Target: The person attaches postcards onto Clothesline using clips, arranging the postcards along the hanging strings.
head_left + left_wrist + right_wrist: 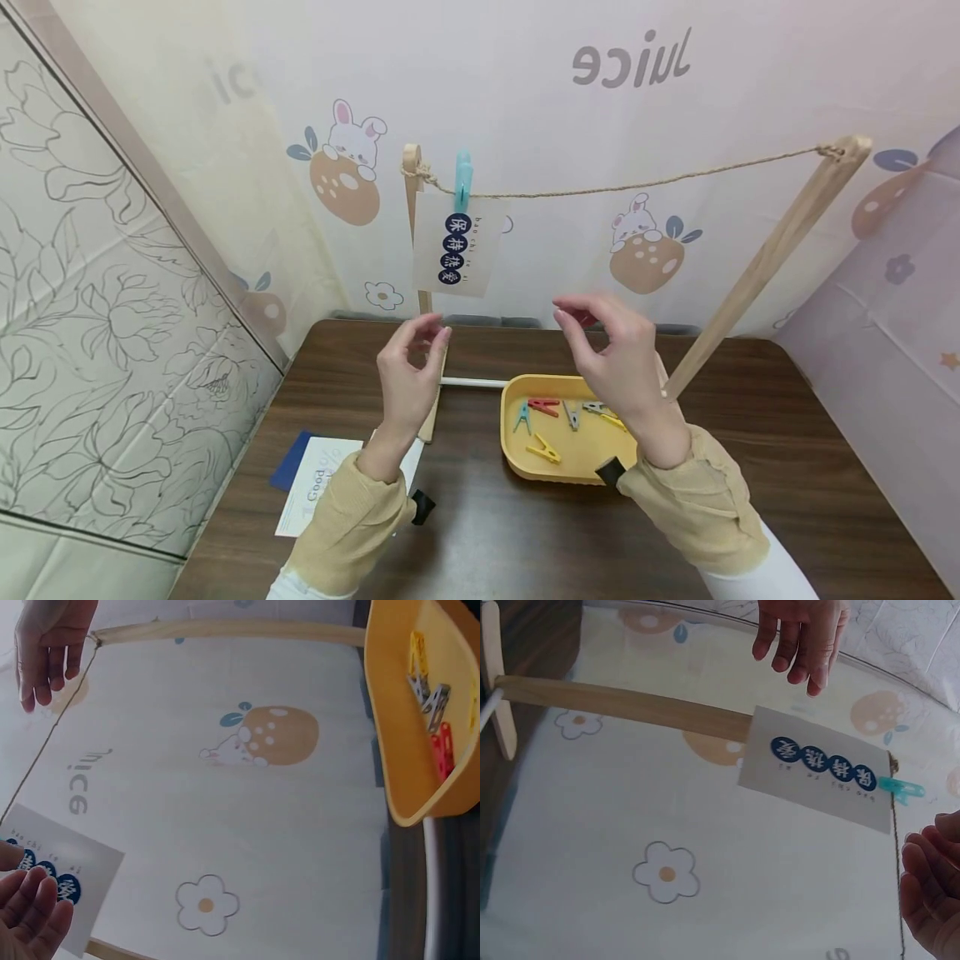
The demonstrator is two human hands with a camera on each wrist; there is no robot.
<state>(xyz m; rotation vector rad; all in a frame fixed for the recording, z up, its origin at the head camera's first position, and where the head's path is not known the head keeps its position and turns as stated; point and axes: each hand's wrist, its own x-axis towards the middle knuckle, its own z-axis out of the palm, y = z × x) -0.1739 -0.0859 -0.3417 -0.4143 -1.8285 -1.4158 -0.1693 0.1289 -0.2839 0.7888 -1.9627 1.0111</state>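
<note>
Pale wallpaper with rabbits and flowers backs a dark wooden table [525, 533], and from the head camera we see a small wooden rack standing on it with a string [615, 187] stretched between its two posts. On that string a card [456, 246] with blue dots hangs near the left post, pinned by a turquoise peg [462, 180]. We hold our left hand [408, 371] raised below the card, fingers loosely curled, gripping nothing. Our right hand [611, 354] is lifted beside it, thumb and forefinger nearly meeting, also without anything in it. Below the right hand sits a yellow tray [577, 454] with several coloured pegs [542, 407] in it. Some paper cards [315, 483] lie on the table near the left sleeve.

From the left wrist we see relaxed fingertips [30, 911] just in front of the card [79, 870], the right hand [49, 645] near the string's far end, and the tray [409, 742] at the side.

From the right wrist we see the card [817, 776] clipped by the peg [900, 789], with the left hand [799, 637] apart from it and our own fingers [930, 885] relaxed.
</note>
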